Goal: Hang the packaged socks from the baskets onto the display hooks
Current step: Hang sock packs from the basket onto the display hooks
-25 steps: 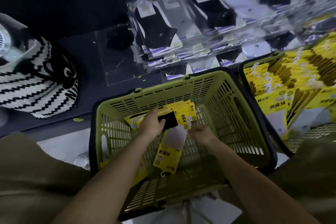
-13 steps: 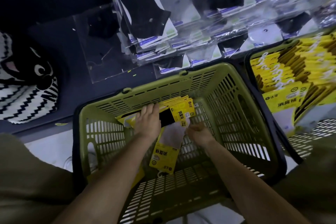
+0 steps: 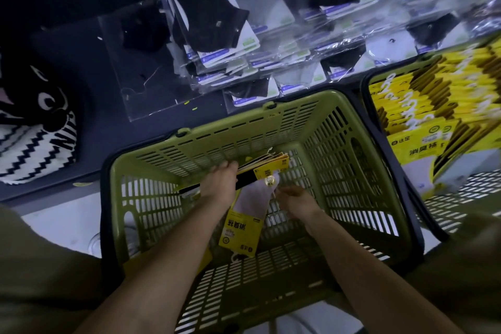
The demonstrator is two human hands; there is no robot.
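So the biggest thing here is the olive-green slotted basket (image 3: pixel 162 211) filling the middle and lower part of the frame, with both bare forearms reaching into it from the bottom edge. Above it, across the upper middle and upper right, there's a wall of clear-bagged socks (image 3: pixel 211 22), black ones and white ones overlapping in rows. Over at the right edge sits a second basket (image 3: pixel 461 198) packed tight with yellow sock packs (image 3: pixel 423 106) standing on edge, just beside the green one. At the left edge there's a black-and-white zigzag striped thing (image 3: pixel 32 149) with a cartoon eye on it, can't tell what it is. Inside the green basket, near its far wall, the left hand (image 3: pixel 221 184) grips a stack of yellow packs (image 3: pixel 271 163), fingers pressed close together and laid over the top of the stack. A single yellow pack with a white sock (image 3: pixel 244 222) slants down from under that stack toward the basket floor. The right hand (image 3: pixel 294 196) is just to the right of it, fingers curled in and touching the pack's upper edge, but honestly I can't tell if it's actually pinching it.
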